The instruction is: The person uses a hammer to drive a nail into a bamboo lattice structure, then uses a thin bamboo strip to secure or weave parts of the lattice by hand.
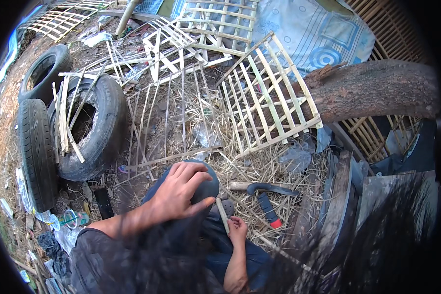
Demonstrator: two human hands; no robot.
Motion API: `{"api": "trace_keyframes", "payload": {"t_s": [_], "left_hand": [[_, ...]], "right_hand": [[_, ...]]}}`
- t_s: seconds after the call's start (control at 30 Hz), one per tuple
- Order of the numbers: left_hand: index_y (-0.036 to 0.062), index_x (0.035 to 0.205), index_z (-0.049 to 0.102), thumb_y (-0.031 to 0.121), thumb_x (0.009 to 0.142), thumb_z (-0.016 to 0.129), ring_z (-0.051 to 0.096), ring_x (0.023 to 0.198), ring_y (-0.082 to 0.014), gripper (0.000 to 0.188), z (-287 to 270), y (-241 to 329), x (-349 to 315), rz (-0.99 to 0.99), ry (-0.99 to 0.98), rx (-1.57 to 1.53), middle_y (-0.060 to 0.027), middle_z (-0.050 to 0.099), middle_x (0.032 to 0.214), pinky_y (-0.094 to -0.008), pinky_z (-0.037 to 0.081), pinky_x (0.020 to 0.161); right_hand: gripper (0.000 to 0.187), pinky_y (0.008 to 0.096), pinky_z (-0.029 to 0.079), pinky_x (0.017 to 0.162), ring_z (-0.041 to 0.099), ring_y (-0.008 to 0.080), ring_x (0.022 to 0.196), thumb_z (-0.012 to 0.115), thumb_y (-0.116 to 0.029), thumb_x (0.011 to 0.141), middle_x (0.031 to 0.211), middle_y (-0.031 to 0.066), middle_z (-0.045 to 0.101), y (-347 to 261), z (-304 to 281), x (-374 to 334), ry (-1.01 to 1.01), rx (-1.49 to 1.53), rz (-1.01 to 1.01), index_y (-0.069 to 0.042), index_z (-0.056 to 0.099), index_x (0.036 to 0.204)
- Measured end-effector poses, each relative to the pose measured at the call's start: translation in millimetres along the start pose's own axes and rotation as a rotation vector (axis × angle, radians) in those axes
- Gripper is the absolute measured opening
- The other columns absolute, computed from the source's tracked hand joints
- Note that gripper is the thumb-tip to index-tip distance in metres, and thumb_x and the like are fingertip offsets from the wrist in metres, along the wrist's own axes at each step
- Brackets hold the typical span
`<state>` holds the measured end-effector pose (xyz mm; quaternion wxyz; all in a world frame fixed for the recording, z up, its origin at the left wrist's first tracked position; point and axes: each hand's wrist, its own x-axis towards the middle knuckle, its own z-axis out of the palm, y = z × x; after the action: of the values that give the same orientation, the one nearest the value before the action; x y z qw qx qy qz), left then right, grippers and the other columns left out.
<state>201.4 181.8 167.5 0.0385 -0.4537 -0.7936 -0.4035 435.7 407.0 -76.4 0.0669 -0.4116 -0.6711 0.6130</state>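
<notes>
My left hand [183, 188] lies over my raised knee with its fingers loosely bent and the thumb stretched out, holding nothing. Its thumb tip comes close to the upper end of a short pale stick [222, 215]; whether they touch I cannot tell. Lower down, my right hand [237, 229] is closed round the other end of that stick, which stands at a slant between my legs. To the right, a dark tool [268, 208] with a bent shape and a red-tipped handle lies on the straw, beside a short piece of wood [240, 186].
Worn tyres [105, 117] stand at left, with thin strips [63, 117] leaning on one. Ahead are a woven slat panel [267, 98] and more lattice pieces [215, 22]. A thick trunk [377, 90] juts in from the right, near a blue patterned sheet [299, 34]. Planks [335, 201] lie at right.
</notes>
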Motion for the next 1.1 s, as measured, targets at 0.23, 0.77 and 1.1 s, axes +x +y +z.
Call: {"api": "trace_keyframes", "payload": {"t_s": [0.23,0.77,1.1], "left_hand": [[0.0068,0.107,0.056,0.035,0.077,0.071,0.052,0.106,-0.0310,0.044,-2.0,-4.7,4.9,-0.027,-0.008,0.001,-0.0123,0.053,0.110,-0.0438,0.038,0.094],[0.0085,0.102,0.059,0.035,0.074,0.074,0.052,0.102,-0.0294,0.042,-12.4,-35.8,22.1,-0.114,-0.064,-0.032,-0.0107,0.053,0.109,-0.0443,0.039,0.091],[0.0084,0.101,0.060,0.033,0.068,0.079,0.052,0.104,-0.0300,0.045,-14.8,-42.6,26.9,-0.137,-0.071,-0.101,-0.0108,0.053,0.110,-0.0442,0.039,0.091]], "right_hand": [[0.019,0.0195,0.042,0.040,0.056,0.0055,0.057,0.067,-0.009,0.085,0.078,0.0023,0.061,-25.5,6.3,1.1,-0.015,0.053,0.161,0.000,0.061,0.102],[0.019,0.0148,0.041,0.055,0.053,0.0025,0.066,0.067,-0.006,0.085,0.080,-0.0010,0.059,-56.7,30.6,76.8,-0.100,0.072,0.128,0.000,0.062,0.103],[0.019,0.0151,0.042,0.061,0.052,0.0026,0.069,0.066,-0.003,0.085,0.080,-0.0020,0.058,-70.3,42.6,88.2,-0.125,-0.019,0.053,0.001,0.062,0.103]]}}
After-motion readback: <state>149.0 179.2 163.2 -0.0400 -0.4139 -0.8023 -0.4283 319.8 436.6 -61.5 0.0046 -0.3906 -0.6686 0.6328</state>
